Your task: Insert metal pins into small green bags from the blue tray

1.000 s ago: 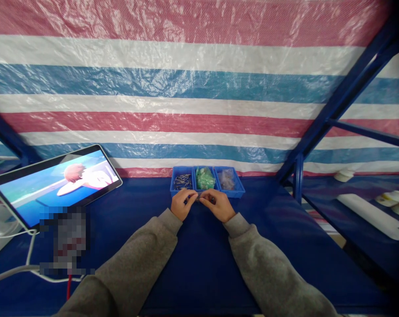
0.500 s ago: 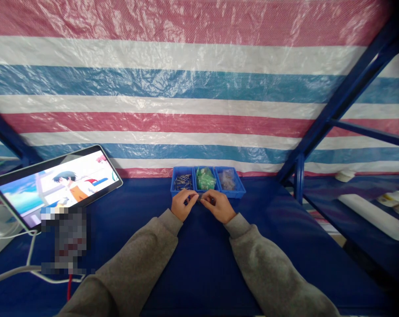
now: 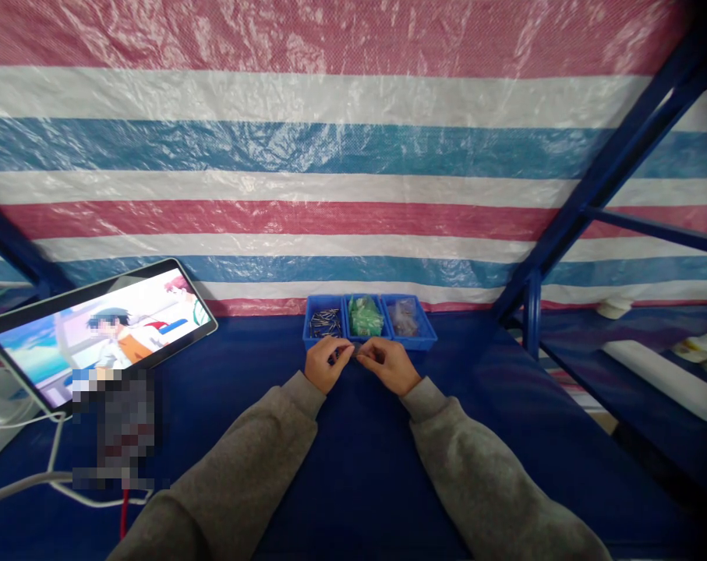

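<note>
My left hand (image 3: 328, 364) and my right hand (image 3: 391, 365) are close together just in front of three small blue bins. Both are closed in a pinch, fingertips nearly meeting. What lies between the fingertips is too small to make out. The left bin (image 3: 308, 331) holds a heap of metal screws (image 3: 325, 322). Green plastic packets (image 3: 365, 316) fill the middle one, and clear plastic bags (image 3: 404, 318) lie in the right bin (image 3: 428, 336).
A tablet (image 3: 204, 308) playing a cartoon leans at the left, with white cables (image 3: 54, 456) and a blurred-out object (image 3: 126, 425) before it. Striped sheeting (image 3: 353, 148) hangs behind the blue table (image 3: 353, 483). On a right-hand surface lies a long white object (image 3: 662, 380) near tape rolls (image 3: 704, 348).
My hands have hardly moved; the right fingertips have shifted slightly to the right, away from the left ones. The tablet's picture has changed a little.
</note>
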A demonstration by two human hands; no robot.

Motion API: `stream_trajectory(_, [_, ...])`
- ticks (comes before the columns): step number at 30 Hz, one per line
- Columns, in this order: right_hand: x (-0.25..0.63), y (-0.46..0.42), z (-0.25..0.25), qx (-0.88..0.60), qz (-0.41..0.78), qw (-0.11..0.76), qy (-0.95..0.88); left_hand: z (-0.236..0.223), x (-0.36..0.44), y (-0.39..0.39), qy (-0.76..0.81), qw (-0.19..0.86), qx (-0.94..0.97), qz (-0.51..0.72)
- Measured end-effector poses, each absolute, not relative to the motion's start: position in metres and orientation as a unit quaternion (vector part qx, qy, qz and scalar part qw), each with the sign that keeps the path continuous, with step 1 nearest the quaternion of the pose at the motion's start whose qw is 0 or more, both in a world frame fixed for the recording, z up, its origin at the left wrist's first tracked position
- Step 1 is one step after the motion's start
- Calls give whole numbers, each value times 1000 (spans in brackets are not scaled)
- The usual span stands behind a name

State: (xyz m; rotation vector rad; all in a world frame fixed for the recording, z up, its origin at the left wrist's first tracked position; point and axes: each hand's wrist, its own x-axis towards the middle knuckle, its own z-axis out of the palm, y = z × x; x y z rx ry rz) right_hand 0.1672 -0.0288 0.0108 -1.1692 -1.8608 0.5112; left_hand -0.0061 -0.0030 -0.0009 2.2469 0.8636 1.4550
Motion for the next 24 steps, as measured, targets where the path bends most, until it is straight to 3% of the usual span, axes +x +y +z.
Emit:
stream_trajectory(9, [167,-28,8,-456,223,441,-740,-2,-6,-2,314,168,796,490])
stream_trajectory(24, [168,-29,9,-483,158,458,-729,-5,-4,2,306,154,795,501])
